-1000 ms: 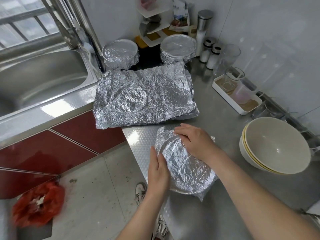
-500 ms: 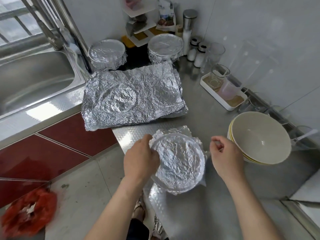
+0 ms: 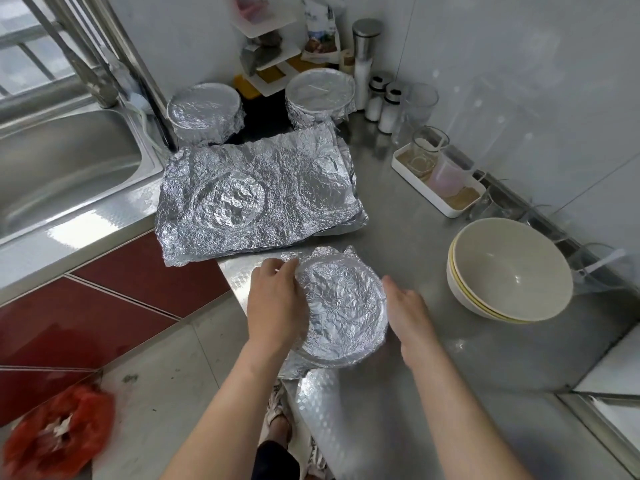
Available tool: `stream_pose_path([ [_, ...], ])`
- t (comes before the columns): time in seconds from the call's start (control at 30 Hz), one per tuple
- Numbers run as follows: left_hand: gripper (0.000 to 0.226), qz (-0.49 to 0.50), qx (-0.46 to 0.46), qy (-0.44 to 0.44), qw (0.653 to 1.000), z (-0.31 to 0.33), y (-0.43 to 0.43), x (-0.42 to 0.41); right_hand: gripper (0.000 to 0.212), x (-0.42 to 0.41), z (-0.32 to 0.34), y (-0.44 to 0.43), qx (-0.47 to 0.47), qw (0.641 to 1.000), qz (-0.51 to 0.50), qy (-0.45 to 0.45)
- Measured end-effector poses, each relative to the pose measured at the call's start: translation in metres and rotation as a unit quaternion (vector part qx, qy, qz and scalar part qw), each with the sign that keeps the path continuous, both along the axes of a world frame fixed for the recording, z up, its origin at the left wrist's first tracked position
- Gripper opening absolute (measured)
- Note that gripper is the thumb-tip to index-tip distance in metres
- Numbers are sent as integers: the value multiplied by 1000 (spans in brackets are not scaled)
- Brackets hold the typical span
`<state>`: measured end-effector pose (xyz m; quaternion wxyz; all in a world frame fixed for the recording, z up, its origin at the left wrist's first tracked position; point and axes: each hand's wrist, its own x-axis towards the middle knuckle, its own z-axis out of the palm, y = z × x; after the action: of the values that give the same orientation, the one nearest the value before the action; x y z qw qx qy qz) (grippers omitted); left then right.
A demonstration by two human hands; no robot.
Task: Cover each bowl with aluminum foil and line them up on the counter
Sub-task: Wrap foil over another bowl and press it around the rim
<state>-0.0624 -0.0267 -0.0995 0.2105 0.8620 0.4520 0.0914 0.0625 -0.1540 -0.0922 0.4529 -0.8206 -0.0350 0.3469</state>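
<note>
"Two things far left: sink (image 3: pixel 69 174), red bag (image 3: pixel 59 441) down on the floor (image 3: pixel 166 375). Either matter?"

"No. Next over, foil sheets (image 3: pixel 259 195) stacked flat on the counter (image 3: pixel 398 237). A wrapped bowl (image 3: pixel 204 110) behind their left end, another wrapped bowl (image 3: pixel 320 93) behind their right end."

"And the one being worked?"

"The front bowl (image 3: pixel 341 310), near the counter edge, just in front of the foil sheets, foil over its top. Round, so no long axis to speak of."

"Hands?"

"Apart, one each side. The left hand (image 3: pixel 277 306) has fingers curled over the left rim, gripping the foil there. The right hand (image 3: pixel 407 311) is flat and loose just beside the right rim, holding nothing. Can't tell if it touches."

"Which is nearer?"

"Left is on it, right just off. Bowl sits dead between them, so I'd guess a two-handed lift toward the back pair."

"Anything in the way?"

"The foil sheets lie straight across that path, so it would have to go over them. Further right, bare bowls (image 3: pixel 509 271) stacked, not yet wrapped. Then a white tray (image 3: pixel 450 211), well apart."
</note>
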Motion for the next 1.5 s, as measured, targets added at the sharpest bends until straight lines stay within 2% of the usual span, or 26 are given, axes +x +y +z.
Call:
stream_pose_path([
  [0.17, 36, 11, -21, -59, 998, -4, -2, 4, 50, 4, -7, 21, -43, 999, 17, -27],
  [0.3, 34, 25, -36, -88, 995, -12, 0, 4, 42, 2, -14, 33, -71, 993, 61, -78],
  [0.4, 33, 39, -47, -111, 992, -14, 0, 4, 38, 4, -21, 31, -41, 989, 94, -111],
  [0.47, 33, 46, -53, -121, 990, -13, -1, 5, 43, 6, -22, 27, -10, 990, 103, -93],
  [0.57, 34, 39, -57, -120, 990, -13, 0, 5, 44, 11, -22, 19, 7, 991, 123, -52],
  [0.67, 35, 29, -62, -115, 991, -13, 1, 4, 34, 19, -19, 16, 13, 985, 169, -36],
  [0.73, 35, 15, -60, -114, 992, -13, 0, 4, 53, 23, -10, 22, 22, 983, 179, -27],
  [0.77, 35, 9, -61, -116, 991, -13, -1, 4, 56, 24, -6, 26, 28, 979, 199, -35],
  [0.87, 35, -2, -65, -119, 991, -13, -5, 6, 44, 28, -7, 31, 11, 962, 258, -87],
  [1.23, 34, -25, -65, -107, 992, -13, -2, 5, 29, 28, -20, 23, 3, 961, 255, -111],
  [1.4, 32, -84, -57, -100, 990, -12, 0, 8, 51, 29, -2, 29, -12, 941, 319, -110],
  [1.5, 29, -89, -42, -109, 989, -10, -2, 10, 47, 26, 2, 36, -26, 915, 368, -163],
])
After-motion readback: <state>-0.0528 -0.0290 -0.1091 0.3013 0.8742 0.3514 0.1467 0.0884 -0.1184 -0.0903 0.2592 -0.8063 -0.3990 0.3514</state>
